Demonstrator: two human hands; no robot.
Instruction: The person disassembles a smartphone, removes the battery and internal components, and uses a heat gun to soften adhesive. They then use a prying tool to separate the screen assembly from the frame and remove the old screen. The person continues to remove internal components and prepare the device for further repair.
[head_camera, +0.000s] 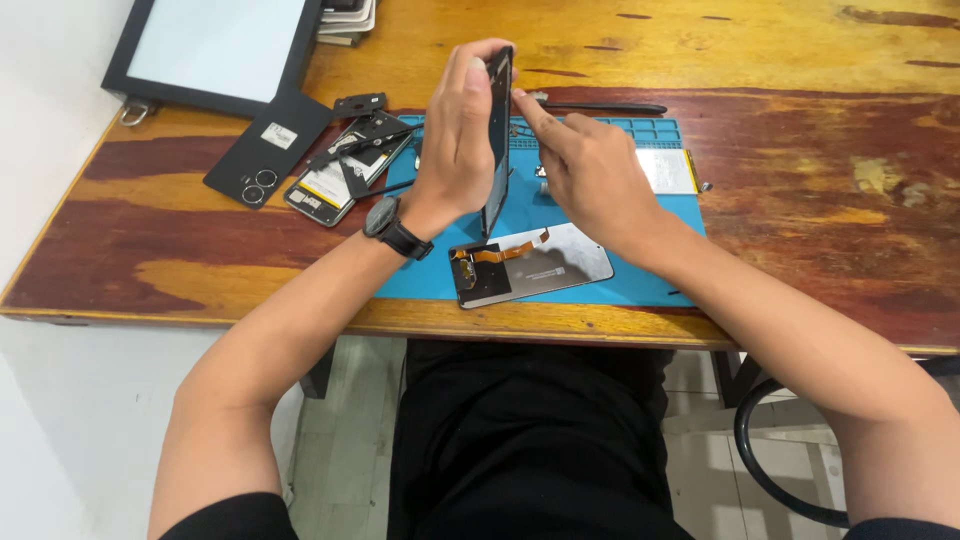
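Note:
My left hand (455, 135) grips a dark phone body (497, 150) that stands on edge on the blue work mat (640, 270). My right hand (585, 165) is pressed against the phone's other side, its index fingertip touching the upper edge. A loose display panel (545, 262) with an orange flex cable lies flat on the mat just below both hands. A watch sits on my left wrist.
On the wooden table at left lie an opened phone (345, 168), a black back cover (268, 150) and a framed white panel (215, 45). A white rectangular part (668, 170) rests on the mat's right. A thin black tool (610, 107) lies behind the mat.

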